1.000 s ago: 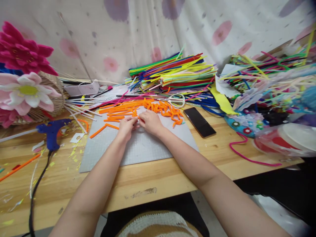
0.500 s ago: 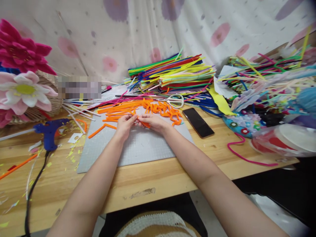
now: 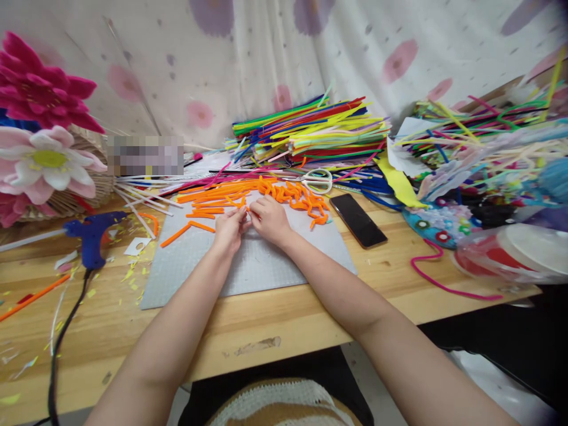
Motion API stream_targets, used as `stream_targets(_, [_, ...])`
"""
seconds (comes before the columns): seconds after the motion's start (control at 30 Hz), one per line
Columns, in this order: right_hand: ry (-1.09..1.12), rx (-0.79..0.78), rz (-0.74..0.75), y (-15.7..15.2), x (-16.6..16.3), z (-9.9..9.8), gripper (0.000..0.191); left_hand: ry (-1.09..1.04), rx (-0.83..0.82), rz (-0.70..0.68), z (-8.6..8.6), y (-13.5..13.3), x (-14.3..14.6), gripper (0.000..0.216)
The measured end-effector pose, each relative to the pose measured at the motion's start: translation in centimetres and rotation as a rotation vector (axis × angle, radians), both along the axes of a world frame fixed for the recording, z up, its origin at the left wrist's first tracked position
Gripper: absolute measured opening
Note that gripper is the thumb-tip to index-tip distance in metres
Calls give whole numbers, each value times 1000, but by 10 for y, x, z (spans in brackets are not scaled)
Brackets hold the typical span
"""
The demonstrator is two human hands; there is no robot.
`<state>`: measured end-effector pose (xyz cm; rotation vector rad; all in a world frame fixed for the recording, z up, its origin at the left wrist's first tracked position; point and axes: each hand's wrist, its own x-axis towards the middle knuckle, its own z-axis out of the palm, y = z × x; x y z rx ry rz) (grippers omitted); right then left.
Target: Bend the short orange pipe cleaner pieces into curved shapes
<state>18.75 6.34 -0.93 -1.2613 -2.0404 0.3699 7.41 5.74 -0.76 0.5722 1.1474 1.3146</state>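
Over the grey cutting mat (image 3: 266,269), my left hand (image 3: 228,231) and my right hand (image 3: 270,220) meet with fingertips close together. Both pinch a short orange pipe cleaner (image 3: 243,203); only a bit of it shows above my left fingertips, and my fingers cover the rest. Straight orange pipe cleaner pieces (image 3: 206,210) lie just beyond and left of my left hand. Past my right hand is a heap of twisted orange pieces (image 3: 306,198). White-handled scissors (image 3: 320,173) rest behind that heap.
A black phone (image 3: 358,220) lies right of the mat. On the left is a blue glue gun (image 3: 92,236) with its black cord, beside felt-like flowers (image 3: 48,158). Bundled coloured pipe cleaners (image 3: 310,133) stack at the back. A plastic-wrapped tub (image 3: 510,254) stands at the right.
My right hand has turned so its back faces up, its fingers curled in. The orange end that stuck out under my right fingers is now hidden. The view has shifted slightly.
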Motion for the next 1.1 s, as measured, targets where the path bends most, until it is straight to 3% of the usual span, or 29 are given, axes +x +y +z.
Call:
stream_targets(0.07, [191,-232,43,4,3,-1,17,27,41,-10,-2,1,-1,19])
stream_targets(0.17, [594,-708,251,10,11,-2,26,88,149,-110,-3,2,-6,23])
stream_targets(0.27, [813,-937,381,11,15,0,22,88,193,-179,-2,2,-9,27])
stream_targets(0.33, [826,-893,350,10,14,1,17,76,176,-158,-2,2,-10,28])
stream_targets(0.4, [739,-730,276,8,11,2,15,61,144,-126,-1,2,-9,28])
stream_targets(0.6, [44,-44,65,2,2,3,16,38,47,5,2,-2,-1,28])
stream_targets(0.73, [-235,100,17,-4,-2,7,19,92,21,34,4,-4,2,32])
stream_targets(0.83, [-196,66,23,-4,-4,7,19,125,34,12,3,-2,0,34])
stream_targets(0.9, [-38,-39,33,-1,-4,4,16,139,59,-2,2,0,-3,33])
stream_targets(1.0, [377,-384,147,6,-1,-2,21,119,132,-23,3,2,-8,31])
stream_targets(1.1, [739,-756,355,10,1,-7,27,67,204,-147,4,3,-12,31])
